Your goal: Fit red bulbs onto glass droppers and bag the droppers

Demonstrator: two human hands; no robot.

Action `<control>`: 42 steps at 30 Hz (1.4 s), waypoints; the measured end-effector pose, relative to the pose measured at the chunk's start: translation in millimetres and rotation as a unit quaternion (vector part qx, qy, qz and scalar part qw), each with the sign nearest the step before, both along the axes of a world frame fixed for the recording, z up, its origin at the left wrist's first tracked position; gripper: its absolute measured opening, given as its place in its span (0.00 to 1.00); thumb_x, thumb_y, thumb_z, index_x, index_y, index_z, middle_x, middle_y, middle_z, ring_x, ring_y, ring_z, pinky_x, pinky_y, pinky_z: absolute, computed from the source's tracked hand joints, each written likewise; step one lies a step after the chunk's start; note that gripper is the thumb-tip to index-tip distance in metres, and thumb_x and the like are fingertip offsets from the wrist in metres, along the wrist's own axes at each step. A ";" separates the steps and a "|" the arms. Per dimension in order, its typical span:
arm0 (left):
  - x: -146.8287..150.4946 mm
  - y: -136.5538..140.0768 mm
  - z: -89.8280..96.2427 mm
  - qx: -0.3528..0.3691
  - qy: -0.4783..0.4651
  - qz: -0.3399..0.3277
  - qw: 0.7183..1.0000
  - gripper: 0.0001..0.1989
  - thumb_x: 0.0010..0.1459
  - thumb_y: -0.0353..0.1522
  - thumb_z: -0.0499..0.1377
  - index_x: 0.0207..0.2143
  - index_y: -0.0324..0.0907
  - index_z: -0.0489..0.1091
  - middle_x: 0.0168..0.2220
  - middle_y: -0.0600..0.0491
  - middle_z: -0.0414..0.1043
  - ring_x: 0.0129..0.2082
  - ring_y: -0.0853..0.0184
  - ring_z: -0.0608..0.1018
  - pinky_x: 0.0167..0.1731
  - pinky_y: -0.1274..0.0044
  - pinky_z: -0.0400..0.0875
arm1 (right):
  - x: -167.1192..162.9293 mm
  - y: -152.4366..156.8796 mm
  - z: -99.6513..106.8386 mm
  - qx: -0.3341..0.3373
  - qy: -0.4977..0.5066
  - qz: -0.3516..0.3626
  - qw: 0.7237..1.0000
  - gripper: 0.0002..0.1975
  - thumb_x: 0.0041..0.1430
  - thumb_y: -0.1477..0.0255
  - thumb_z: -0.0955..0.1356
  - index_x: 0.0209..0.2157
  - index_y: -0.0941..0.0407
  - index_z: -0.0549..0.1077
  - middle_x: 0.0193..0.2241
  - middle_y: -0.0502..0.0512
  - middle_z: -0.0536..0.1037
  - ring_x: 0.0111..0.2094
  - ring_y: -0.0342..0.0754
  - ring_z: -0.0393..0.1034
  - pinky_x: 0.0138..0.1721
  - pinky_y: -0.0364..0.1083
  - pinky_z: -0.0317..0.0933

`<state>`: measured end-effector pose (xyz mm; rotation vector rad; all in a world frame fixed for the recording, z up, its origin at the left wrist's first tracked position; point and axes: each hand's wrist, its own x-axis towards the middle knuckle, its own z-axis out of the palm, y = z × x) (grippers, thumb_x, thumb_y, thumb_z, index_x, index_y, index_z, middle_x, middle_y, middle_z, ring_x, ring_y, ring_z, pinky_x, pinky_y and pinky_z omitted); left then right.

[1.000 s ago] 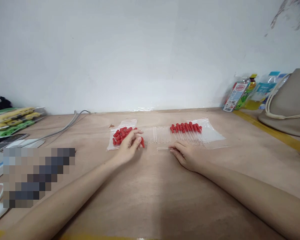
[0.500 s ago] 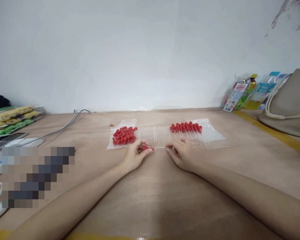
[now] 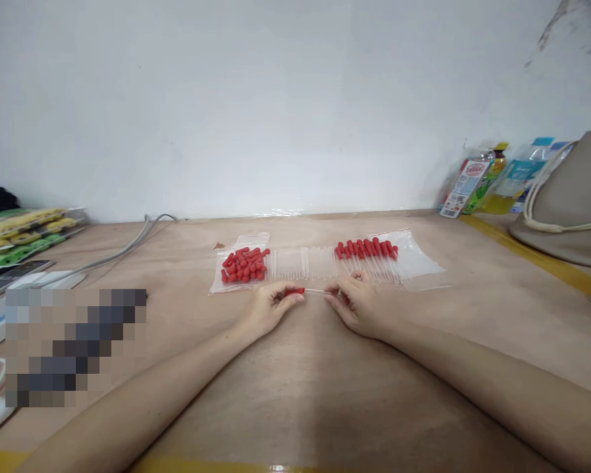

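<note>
Between its thumb and fingers, my left hand point(image 3: 272, 304) pinches a red rubber dropper bulb point(image 3: 296, 291), its open end facing right. A thin clear dropper tube point(image 3: 316, 291) is pinched in my right hand point(image 3: 355, 303), lying level, its left end at the mouth of the bulb. Behind my left hand a pile of loose red bulbs point(image 3: 245, 266) rests on a clear plastic bag point(image 3: 217, 281). A row of bare clear tubes point(image 3: 303, 264) lies beside the pile. Farther right are several droppers with red bulbs fitted point(image 3: 367, 249), partly on another plastic bag point(image 3: 418, 256).
Bottles and a carton point(image 3: 465, 187) stand at the back right, beside a beige bag point(image 3: 566, 203) with a cord. At the left lie packets of yellow and green items point(image 3: 29, 233), a phone point(image 3: 17, 276) and a grey cable point(image 3: 123, 249). A blurred patch point(image 3: 76, 348) hides something.
The bulb and the tube have come together; the gap between them has closed. My right hand has shifted slightly left, and my left fingers have closed further over the bulb.
</note>
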<state>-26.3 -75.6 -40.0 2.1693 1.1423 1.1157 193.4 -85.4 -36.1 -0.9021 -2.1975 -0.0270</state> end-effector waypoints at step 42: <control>2.9 -10.1 7.1 0.125 0.133 -0.065 0.981 0.08 0.56 0.33 0.56 0.34 0.39 0.71 0.28 0.53 0.74 0.26 0.72 0.73 0.27 0.81 0.66 | -18.4 -0.5 2.2 -0.040 -0.125 -0.003 0.991 0.14 0.61 0.73 0.56 0.27 0.58 0.70 0.24 0.52 0.75 0.23 0.41 0.61 0.34 0.45 0.43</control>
